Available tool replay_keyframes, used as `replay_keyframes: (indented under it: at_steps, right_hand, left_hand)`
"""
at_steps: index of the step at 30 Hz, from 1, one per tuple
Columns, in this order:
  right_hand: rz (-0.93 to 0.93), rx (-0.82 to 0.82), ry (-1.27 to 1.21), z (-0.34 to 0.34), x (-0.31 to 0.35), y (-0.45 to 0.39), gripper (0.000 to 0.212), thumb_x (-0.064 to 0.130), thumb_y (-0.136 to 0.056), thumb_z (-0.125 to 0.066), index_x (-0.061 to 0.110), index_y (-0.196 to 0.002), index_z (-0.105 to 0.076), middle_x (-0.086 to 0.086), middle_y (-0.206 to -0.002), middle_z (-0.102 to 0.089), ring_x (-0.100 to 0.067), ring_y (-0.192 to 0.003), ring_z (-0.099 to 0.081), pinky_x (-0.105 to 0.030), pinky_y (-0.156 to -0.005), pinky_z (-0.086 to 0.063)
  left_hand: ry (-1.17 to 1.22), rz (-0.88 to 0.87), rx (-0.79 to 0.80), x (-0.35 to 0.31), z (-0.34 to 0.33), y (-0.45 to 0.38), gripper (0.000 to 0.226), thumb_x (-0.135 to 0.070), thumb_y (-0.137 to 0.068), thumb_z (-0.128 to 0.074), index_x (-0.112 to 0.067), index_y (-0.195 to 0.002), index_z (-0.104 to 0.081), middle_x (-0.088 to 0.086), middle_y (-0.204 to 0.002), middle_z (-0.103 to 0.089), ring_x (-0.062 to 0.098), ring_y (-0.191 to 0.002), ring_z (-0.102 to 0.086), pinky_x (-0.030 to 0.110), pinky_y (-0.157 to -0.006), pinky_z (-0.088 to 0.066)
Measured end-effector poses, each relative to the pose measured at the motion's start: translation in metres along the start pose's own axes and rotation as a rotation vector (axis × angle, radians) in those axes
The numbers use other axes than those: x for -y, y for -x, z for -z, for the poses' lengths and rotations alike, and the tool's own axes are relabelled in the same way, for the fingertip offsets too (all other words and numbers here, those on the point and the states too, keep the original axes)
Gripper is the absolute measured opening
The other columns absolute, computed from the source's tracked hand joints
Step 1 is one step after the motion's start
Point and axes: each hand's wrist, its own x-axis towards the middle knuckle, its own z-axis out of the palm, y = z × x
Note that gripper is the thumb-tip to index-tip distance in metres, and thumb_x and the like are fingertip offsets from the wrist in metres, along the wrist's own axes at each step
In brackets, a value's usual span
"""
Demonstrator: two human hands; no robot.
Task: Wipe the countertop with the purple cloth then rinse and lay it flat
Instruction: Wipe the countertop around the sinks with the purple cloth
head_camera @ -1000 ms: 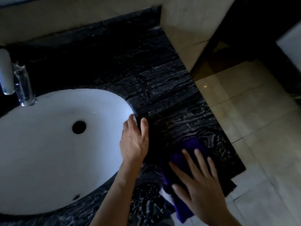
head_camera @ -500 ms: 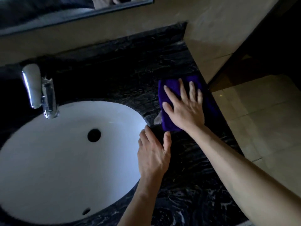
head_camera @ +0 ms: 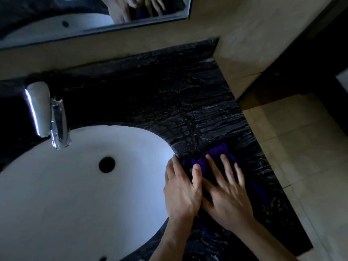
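On the countertop (head_camera: 197, 102), right hand (head_camera: 227, 194) flat on purple cloth (head_camera: 216, 155)

No text, label, brand, number or sign can be read anywhere in the frame. No marking is shown on the chrome faucet (head_camera: 45, 112) at the left, and none is seen on the white sink (head_camera: 56, 194) at the lower left. Only pale veining is carried by the black marble countertop (head_camera: 188, 102), and only reflections are shown in the mirror (head_camera: 84, 17) at the upper left.
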Motion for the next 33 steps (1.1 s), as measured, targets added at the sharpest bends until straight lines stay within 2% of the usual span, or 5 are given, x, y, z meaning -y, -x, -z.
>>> replay_keyframes:
  at_steps: [10, 14, 21, 26, 33]
  right_hand:
    - [0.044, -0.075, 0.052, 0.020, 0.021, -0.169, 0.066, 0.069, -0.090, -0.037, 0.060, -0.152, -0.016, 0.000, -0.171, -0.014, -0.038, -0.156, -0.011, -0.059, -0.122, -0.013]
    - [0.046, -0.110, 0.039, 0.030, 0.006, -0.228, 0.061, 0.068, -0.094, -0.033, 0.056, -0.153, -0.020, -0.001, -0.169, -0.020, -0.036, -0.155, -0.016, -0.058, -0.122, -0.015]
    - [-0.200, -0.173, -0.003, 0.021, -0.062, -0.164, 0.061, 0.063, -0.098, -0.031, 0.048, -0.156, -0.026, -0.008, -0.167, -0.026, -0.036, -0.155, -0.019, -0.057, -0.122, -0.018]
    - [-0.140, -0.120, 0.042, 0.010, -0.068, -0.075, 0.065, 0.063, -0.097, -0.036, 0.046, -0.157, -0.023, -0.009, -0.167, -0.025, -0.035, -0.156, -0.015, -0.058, -0.122, -0.021]
    - [-0.179, -0.121, 0.010, 0.039, -0.097, -0.226, 0.065, 0.070, -0.094, -0.026, 0.052, -0.156, -0.018, -0.005, -0.170, -0.016, -0.036, -0.155, -0.014, -0.057, -0.119, -0.024]
  left_hand:
    - [0.013, 0.006, -0.019, 0.001, 0.001, -0.002, 0.092, -0.086, -0.080, -0.004, -0.038, -0.158, 0.002, -0.008, -0.159, -0.030, 0.014, -0.144, -0.034, 0.040, -0.109, -0.042]
    - [-0.014, 0.031, -0.025, 0.004, -0.003, -0.004, 0.094, -0.086, -0.080, -0.001, -0.033, -0.157, -0.011, -0.010, -0.158, -0.031, 0.014, -0.143, -0.036, 0.039, -0.109, -0.042]
    - [0.054, 0.119, -0.127, -0.012, -0.011, -0.038, 0.086, -0.074, -0.085, -0.024, -0.021, -0.153, -0.022, 0.006, -0.153, -0.037, 0.028, -0.137, -0.042, 0.046, -0.107, -0.043]
    - [0.070, 0.166, -0.202, -0.018, -0.026, -0.061, 0.094, -0.078, -0.085, -0.036, -0.013, -0.151, -0.017, 0.011, -0.154, -0.032, 0.032, -0.140, -0.039, 0.052, -0.108, -0.043]
    - [0.040, 0.187, -0.211, -0.015, -0.028, -0.064, 0.102, -0.078, -0.077, -0.044, -0.014, -0.151, -0.014, 0.011, -0.155, -0.037, 0.030, -0.143, -0.038, 0.052, -0.109, -0.043]
